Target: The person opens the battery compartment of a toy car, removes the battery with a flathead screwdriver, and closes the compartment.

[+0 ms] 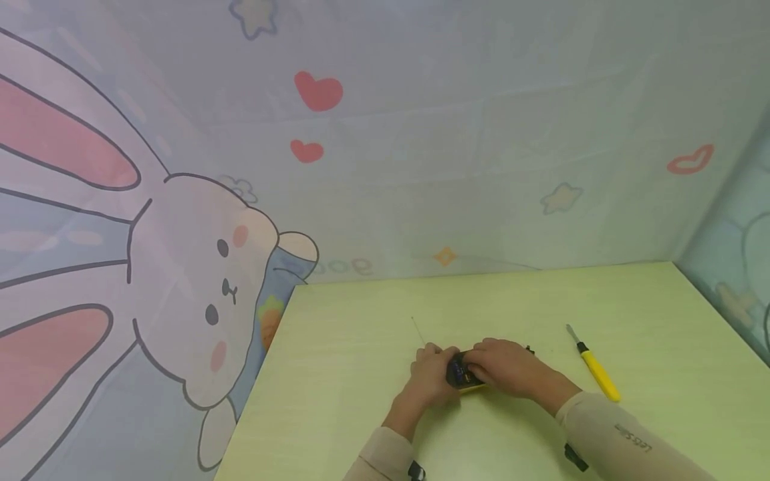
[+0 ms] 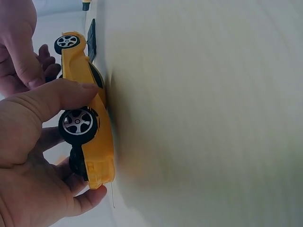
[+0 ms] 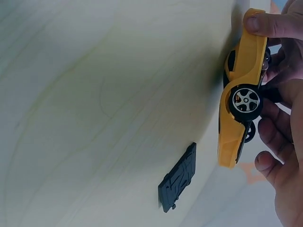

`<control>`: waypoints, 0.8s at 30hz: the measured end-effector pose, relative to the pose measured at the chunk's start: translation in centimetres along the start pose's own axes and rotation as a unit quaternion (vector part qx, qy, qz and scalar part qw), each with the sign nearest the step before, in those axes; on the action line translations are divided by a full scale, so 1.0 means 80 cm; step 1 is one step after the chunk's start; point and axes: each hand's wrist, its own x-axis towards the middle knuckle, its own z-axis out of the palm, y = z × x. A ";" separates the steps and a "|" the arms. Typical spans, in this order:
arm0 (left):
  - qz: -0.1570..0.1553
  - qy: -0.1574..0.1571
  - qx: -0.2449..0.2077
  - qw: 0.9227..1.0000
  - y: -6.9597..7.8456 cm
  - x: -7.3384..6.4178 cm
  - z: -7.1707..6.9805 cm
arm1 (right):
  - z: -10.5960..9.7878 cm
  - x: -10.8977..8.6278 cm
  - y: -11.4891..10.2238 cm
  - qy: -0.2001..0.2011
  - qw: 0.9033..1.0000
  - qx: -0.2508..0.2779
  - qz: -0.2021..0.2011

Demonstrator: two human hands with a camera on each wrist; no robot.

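A yellow toy car (image 2: 103, 137) with black wheels lies upside down close over the table, its dark underside (image 1: 458, 371) facing up. My left hand (image 1: 430, 375) grips one end, the thumb along its yellow side and the other fingers around the far side. From above, my right hand (image 1: 508, 367) reaches over the underside; its curled fingers pinch a small black part (image 3: 271, 94) there, mostly hidden by the fingers. A thin wire (image 1: 418, 329) sticks out past my left hand. A flat black plate (image 3: 178, 178) lies on the table beyond the car, mostly behind my right hand in the head view.
To the right on the pale yellow-green table (image 1: 349, 321) lies a screwdriver (image 1: 595, 367) with a yellow handle, its tip pointing away. Behind the table's back edge hangs a printed cloth (image 1: 421, 167) with a rabbit, hearts and stars.
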 end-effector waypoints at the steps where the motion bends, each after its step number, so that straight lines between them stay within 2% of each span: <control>1: -0.002 0.000 0.003 1.000 0.000 0.000 0.000 | 0.000 0.000 -0.001 0.001 1.000 0.002 0.003; 7: -0.008 0.001 0.012 1.000 0.002 -0.002 0.001 | -0.003 0.000 -0.002 0.003 1.000 -0.004 0.007; 15: 0.004 0.008 0.025 1.000 0.001 -0.001 0.002 | -0.004 0.004 0.003 -0.015 1.000 -0.004 0.019; 20: 0.005 0.011 0.027 1.000 0.002 0.000 0.003 | -0.002 0.006 0.004 -0.013 0.999 -0.035 0.009; 24: -0.001 0.008 0.024 1.000 0.002 0.001 0.004 | 0.000 0.005 0.003 0.005 0.998 -0.060 -0.003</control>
